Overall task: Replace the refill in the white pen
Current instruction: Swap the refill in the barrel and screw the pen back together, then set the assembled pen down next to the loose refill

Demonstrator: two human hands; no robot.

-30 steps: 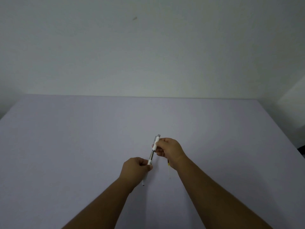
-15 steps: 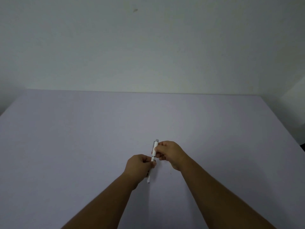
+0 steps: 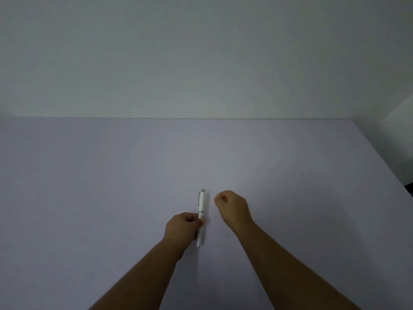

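Note:
The white pen (image 3: pixel 201 203) is in one piece, with a silver clip and a silver band at its middle. It points away from me, its cap end far and its tip near. My left hand (image 3: pixel 183 227) grips it just below the band, over the lilac table (image 3: pixel 111 186). My right hand (image 3: pixel 233 208) hovers a short way to the right of the pen, apart from it, its fingers curled in with nothing visible in them. A faint thin stick, perhaps the old refill (image 3: pixel 228 234), lies on the table beside my right wrist.
The table runs to a pale wall (image 3: pixel 201 63) at the back. Its right edge (image 3: pixel 384 159) slants down toward a dark gap at the far right.
The two halves of the pen, held apart a second ago with a dark core showing, are joined. My right hand has let go of the upper half and moved off to the right.

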